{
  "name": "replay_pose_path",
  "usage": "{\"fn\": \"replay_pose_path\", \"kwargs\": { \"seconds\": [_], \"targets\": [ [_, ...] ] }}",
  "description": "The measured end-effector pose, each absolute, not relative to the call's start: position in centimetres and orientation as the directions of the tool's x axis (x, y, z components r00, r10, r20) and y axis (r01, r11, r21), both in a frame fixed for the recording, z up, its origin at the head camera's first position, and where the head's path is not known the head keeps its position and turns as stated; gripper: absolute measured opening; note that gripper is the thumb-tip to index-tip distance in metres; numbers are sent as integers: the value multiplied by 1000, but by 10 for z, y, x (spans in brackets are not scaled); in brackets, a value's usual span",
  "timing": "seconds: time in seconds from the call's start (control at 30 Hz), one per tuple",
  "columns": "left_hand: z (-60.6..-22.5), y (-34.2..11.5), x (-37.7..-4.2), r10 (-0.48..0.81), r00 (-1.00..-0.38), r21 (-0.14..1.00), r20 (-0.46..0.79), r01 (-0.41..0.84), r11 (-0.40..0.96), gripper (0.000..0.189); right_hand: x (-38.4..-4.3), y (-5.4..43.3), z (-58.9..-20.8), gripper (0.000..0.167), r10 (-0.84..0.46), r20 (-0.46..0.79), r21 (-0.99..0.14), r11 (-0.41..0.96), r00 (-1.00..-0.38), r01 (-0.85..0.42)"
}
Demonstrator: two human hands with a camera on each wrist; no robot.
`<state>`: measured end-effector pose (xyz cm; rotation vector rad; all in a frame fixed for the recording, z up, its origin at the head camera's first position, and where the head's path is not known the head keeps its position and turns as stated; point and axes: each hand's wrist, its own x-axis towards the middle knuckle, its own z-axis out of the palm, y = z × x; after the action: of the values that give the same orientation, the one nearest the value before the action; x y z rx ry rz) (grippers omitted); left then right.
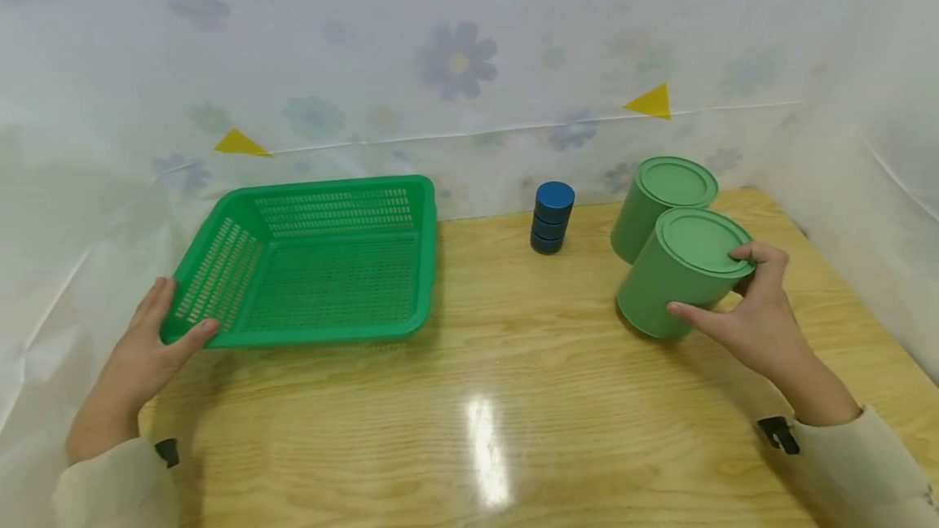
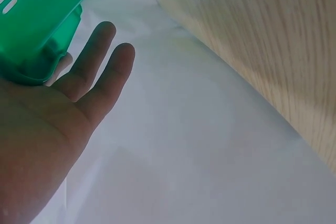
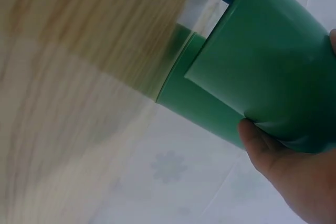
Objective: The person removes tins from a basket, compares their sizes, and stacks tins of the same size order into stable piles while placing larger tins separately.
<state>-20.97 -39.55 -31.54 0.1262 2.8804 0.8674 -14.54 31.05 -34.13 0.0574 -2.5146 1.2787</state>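
Observation:
At the left, my left hand (image 1: pixel 143 349) grips the near left corner of a green plastic basket (image 1: pixel 427 267), thumb over the rim and fingers along the outside. In the left wrist view two fingers (image 2: pixel 107 85) stretch out past the basket wall (image 2: pixel 37 30). My right hand (image 1: pixel 766 328) holds a green lidded can (image 1: pixel 663 292) near its top, thumb on the near side and fingers at the lid's edge. This can leans to the right, its base close over the table. Behind it stands a second green can (image 1: pixel 675 182), upright and partly hidden.
A stack of small blue round pieces (image 1: pixel 550 220) stands between basket and cans near the back of the wooden table (image 1: pixel 352 438). White flowered sheeting (image 1: pixel 367 31) rises behind and at both sides, with two yellow triangles on the back sheet.

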Motion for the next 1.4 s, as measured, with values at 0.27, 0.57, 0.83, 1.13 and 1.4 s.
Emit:
{"fn": "replay_pose_path", "kwargs": {
  "seconds": [0.27,0.57,0.83,1.13,1.4],
  "targets": [
    [-309,-395,-203,95,-984,544,-153,-3,839,90,-147,320,-338,92,87,172,-772,631,-981,-79],
    [-302,-395,-198,77,-981,511,-178,-26,859,91,-147,328,-335,94,121,119,-724,690,-986,-3],
    [-298,-397,-197,69,-977,511,-201,-45,859,92,-149,332,-335,94,131,101,-694,720,-986,24],
    [-297,-400,-196,44,-970,497,-240,-83,864,93,-148,332,-333,93,116,117,-663,749,-986,10],
    [-296,-396,-194,21,-972,447,-234,-89,890,95,-146,334,-327,90,77,137,-624,781,-988,-25]
  ]
}}
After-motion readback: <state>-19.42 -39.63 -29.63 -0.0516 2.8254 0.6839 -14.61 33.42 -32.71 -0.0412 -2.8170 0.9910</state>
